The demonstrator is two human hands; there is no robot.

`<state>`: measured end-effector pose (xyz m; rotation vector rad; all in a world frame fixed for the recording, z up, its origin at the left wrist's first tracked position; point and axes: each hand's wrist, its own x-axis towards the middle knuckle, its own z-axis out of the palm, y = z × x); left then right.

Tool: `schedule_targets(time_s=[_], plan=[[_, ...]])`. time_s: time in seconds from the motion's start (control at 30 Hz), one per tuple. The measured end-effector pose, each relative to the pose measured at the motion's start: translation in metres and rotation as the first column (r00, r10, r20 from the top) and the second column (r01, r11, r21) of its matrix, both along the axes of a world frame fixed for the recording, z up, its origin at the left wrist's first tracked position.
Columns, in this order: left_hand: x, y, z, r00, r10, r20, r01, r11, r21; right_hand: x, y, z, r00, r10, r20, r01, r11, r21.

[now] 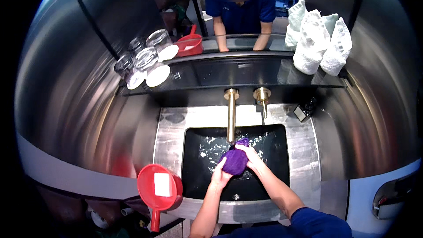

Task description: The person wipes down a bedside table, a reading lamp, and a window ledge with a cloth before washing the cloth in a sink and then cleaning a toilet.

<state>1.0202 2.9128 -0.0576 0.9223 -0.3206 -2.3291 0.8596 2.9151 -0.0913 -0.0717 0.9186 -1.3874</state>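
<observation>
A bunched purple cloth [235,162] is gripped between my two hands over the black sink basin [192,185]. My left hand [219,178] curls around its lower left side, thumb on top. On the upper right side, my right hand [252,156] presses its fingers against the cloth, and a narrower end sticks up past them. The brass spout [231,119] ends just above that end. Rippling water with bright reflections fills the basin around the cloth. Whether a stream runs from the spout is hard to make out.
A red dipper [144,184] with a white block inside stands left of the sink. Behind the spout are a brass tap handle [262,94], a shelf with upturned glasses [146,57] and rolled white towels [308,46]. A small black-and-white item [302,113] sits at the counter's right corner.
</observation>
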Motion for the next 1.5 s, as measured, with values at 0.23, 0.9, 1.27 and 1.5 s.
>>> schedule_targets(time_s=[0.23,0.9,1.27,1.5], plan=[[0.017,-0.046,-0.033,0.980,0.154,-0.126,-0.118,0.960,0.254,0.048,-0.067,0.036,0.600,0.232,-0.765,-0.528,0.834,-0.161],[-0.036,-0.086,-0.049,0.993,0.109,-0.049,-0.115,0.983,-0.142,-0.055,0.015,0.060,0.749,0.182,-0.637,-0.128,0.983,0.130],[0.006,-0.016,-0.033,0.984,0.070,-0.163,-0.027,0.968,0.251,-0.093,-0.040,0.065,0.494,-0.097,-0.864,0.059,0.995,-0.078],[0.005,0.005,-0.003,0.966,0.160,-0.202,-0.101,0.956,0.274,-0.050,0.037,0.043,0.800,0.318,-0.509,-0.290,0.947,0.137]])
